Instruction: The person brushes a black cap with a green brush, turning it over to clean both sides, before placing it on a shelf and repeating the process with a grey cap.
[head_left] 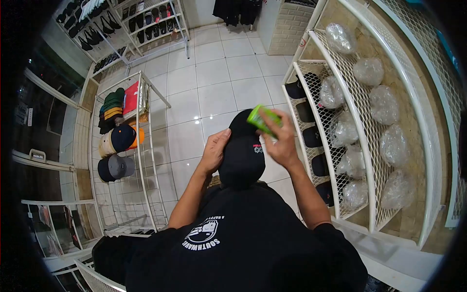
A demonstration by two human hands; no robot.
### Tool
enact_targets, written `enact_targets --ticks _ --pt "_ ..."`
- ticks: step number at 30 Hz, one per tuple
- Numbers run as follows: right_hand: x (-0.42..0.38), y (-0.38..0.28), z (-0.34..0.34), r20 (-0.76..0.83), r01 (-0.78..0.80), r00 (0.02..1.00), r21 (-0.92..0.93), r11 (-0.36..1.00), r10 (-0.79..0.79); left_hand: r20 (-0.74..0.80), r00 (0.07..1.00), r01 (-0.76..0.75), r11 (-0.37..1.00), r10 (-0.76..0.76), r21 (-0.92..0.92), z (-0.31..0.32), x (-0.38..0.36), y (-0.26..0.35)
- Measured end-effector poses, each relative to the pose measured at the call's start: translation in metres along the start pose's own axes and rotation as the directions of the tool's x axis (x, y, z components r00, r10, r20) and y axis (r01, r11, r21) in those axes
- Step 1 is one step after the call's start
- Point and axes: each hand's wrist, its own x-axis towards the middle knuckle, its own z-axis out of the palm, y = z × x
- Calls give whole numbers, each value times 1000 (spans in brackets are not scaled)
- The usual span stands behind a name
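A black baseball cap (pixel 242 163) with a small grey and pink mark on its side is held out in front of my body. My left hand (pixel 214 152) grips its left edge, thumb on top near the brim. In my right hand (pixel 281 142) is a bright green, palm-sized plastic item (pixel 263 119) with a rounded end, slightly blurred. My fingers wrap over it, and it overlaps the right side of the cap's brim in this view.
On the right, a white mesh shelf (pixel 357 114) bears black caps (pixel 311 136) and clear plastic-wrapped bundles (pixel 384 104). To the left, a white wire rack (pixel 141 160) holds stacked caps (pixel 121 136). Footwear racks (pixel 151 22) stand at the back, beyond the tiled floor (pixel 214 73).
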Motion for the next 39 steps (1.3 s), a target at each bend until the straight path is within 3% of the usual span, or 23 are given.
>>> enact_targets --ticks 2,4,5,8,11,12,14,16,17,18,20,21,24,25,27,28,30,31,32,34,35,38,39 --pt "-9 -12 1 233 90 967 66 994 -103 -1 1000 9 1000 -9 -19 0 -4 -3" --pt "-11 13 8 49 21 998 90 996 -26 11 1000 3 1000 -3 -11 2 -5 -1" --pt "-11 24 10 -25 -148 988 191 970 156 32 999 14 1000 -14 -6 -1 -4 -3" --pt "-10 16 4 -146 -132 977 169 977 158 133 991 -10 1000 7 16 -21 0 -13" --pt "-20 -6 0 165 83 981 120 989 -102 19 1000 -21 1000 21 18 3 -3 -6" --pt "-21 -1 0 155 99 981 110 989 -116 25 1000 -15 1000 15 19 7 -6 -1" --pt "-23 35 11 -43 -196 972 392 899 230 13 1000 29 999 -28 -43 12 -10 7" --pt "-14 54 -8 -173 -248 952 46 968 252 88 996 -20 1000 22 -22 1 -7 -3" --pt "-16 63 -15 -175 -235 947 196 952 269 170 982 -78 997 77 1 -5 -4 -7" --pt "-19 64 -20 -96 -204 909 745 635 405 163 983 -89 996 87 2 3 -2 -3" --pt "-25 62 -22 50 -189 924 922 339 380 -54 991 -130 985 124 -111 33 1 2" --pt "-25 56 -20 123 -202 912 965 166 391 -11 996 -92 988 91 -121 31 1 2" --pt "-22 54 -16 251 -300 886 951 71 389 17 1000 21 990 -18 -143 37 -1 0" --pt "-20 54 -18 250 -299 888 951 74 386 18 1000 16 990 -14 -143 34 1 -1" --pt "-16 53 -24 315 -385 891 906 178 327 92 995 -34 998 29 47 22 4 -2" --pt "-13 51 -28 318 -388 890 904 177 326 76 996 41 997 -45 58 13 8 2" --pt "0 47 -37 398 -451 891 823 345 217 124 990 53 991 -68 124 12 16 15" --pt "9 36 -40 407 -459 888 752 473 216 146 969 177 974 -198 142 14 16 25" --pt "15 31 -40 412 -462 886 750 474 212 141 971 175 975 -194 138 13 18 24" --pt "28 22 -40 459 -395 880 566 723 121 248 954 125 977 -165 172 13 21 26" --pt "31 14 -40 381 -245 922 428 870 73 226 955 165 977 -192 135 13 18 28" --pt "31 -13 -36 328 -124 945 345 930 5 231 967 86 990 -110 109 10 11 24" --pt "30 -22 -34 325 -154 945 332 931 41 227 966 98 988 -124 121 10 9 25"
